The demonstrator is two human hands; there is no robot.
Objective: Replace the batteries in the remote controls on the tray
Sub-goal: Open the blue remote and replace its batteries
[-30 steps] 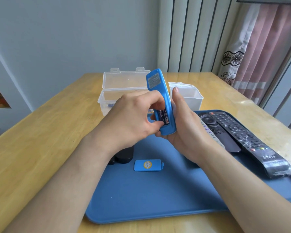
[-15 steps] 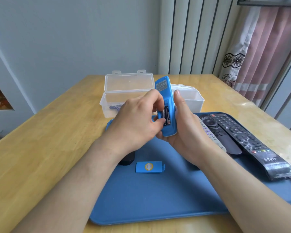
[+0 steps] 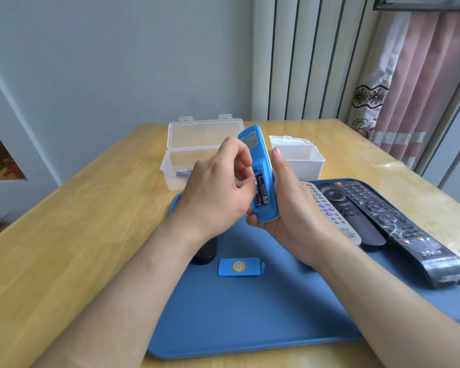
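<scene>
Above blue tray (image 3: 250,328), right grip (image 3: 290,208) still grasping blue remote (image 3: 260,176), now tilted more upright; left grip (image 3: 218,187) pinching batteries (image 3: 260,192).

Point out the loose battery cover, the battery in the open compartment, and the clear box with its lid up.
battery cover (image 3: 240,266): head view, on its round yellow sticker.
battery (image 3: 261,191): head view, on its dark printed side.
clear box (image 3: 206,134): head view, on the raised lid.
</scene>
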